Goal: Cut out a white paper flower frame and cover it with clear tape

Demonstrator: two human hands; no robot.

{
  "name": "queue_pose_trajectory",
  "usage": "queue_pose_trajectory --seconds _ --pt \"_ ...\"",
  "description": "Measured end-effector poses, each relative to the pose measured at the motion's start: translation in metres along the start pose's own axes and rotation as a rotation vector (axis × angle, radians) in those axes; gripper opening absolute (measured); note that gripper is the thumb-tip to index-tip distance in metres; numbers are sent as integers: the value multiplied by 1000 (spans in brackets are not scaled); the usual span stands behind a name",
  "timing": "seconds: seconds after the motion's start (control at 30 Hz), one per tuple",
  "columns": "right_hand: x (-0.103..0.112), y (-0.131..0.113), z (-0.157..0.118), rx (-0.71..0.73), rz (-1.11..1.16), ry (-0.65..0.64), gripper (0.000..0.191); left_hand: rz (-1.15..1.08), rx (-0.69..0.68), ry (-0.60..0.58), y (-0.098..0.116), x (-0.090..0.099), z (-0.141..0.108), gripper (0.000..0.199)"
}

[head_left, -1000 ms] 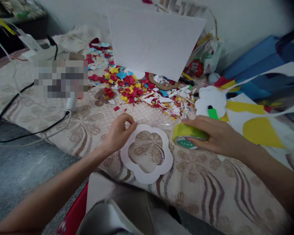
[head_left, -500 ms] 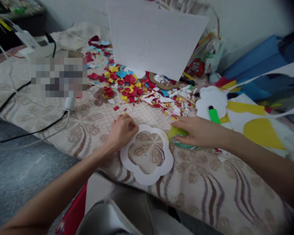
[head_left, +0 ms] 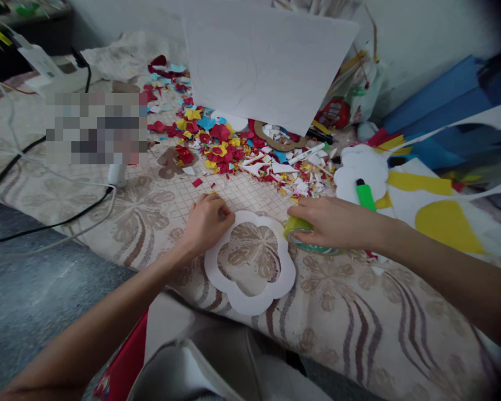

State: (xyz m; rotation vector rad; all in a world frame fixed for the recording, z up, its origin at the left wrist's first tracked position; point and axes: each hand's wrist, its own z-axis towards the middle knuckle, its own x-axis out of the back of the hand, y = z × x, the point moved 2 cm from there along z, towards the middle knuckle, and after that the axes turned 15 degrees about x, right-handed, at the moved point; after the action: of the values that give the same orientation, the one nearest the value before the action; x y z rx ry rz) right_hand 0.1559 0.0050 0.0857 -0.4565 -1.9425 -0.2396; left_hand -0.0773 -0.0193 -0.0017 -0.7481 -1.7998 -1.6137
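A white flower-shaped paper ring point(head_left: 253, 306) lies flat on the patterned tablecloth in front of me, its middle cut out. At the ring's upper left edge, my left hand point(head_left: 209, 221) is closed with its fingers curled and the thumb against them; whatever it may pinch is hidden. To the right of the ring, my right hand point(head_left: 329, 223) grips a roll of yellow-green tape point(head_left: 293, 227), thumb inside the core and fingers over the top. The roll lies on its side close to the ring's right edge.
Colourful paper scraps point(head_left: 221, 147) are heaped behind my hands, before a leaning white board point(head_left: 263, 67). A green marker point(head_left: 365, 196) rests on a white scalloped paper shape point(head_left: 350, 172) at right, near yellow sheets point(head_left: 446, 225). Cables point(head_left: 42, 220) run along the left.
My right hand and the tape roll have shifted very slightly left. My left hand and the paper ring stay nearly in place.
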Motion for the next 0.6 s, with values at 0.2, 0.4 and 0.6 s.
queue_pose_trajectory --seconds 0.2,0.4,0.6 --pt "0 -2 3 -10 -37 -17 25 -9 -7 4 0 0 0 12" --pt "0 -4 7 -33 -58 -30 24 -3 0 -2 -1 -1 1 12" --pt "-1 -6 10 -42 -91 -57 25 1 3 -11 -1 -1 1 12"
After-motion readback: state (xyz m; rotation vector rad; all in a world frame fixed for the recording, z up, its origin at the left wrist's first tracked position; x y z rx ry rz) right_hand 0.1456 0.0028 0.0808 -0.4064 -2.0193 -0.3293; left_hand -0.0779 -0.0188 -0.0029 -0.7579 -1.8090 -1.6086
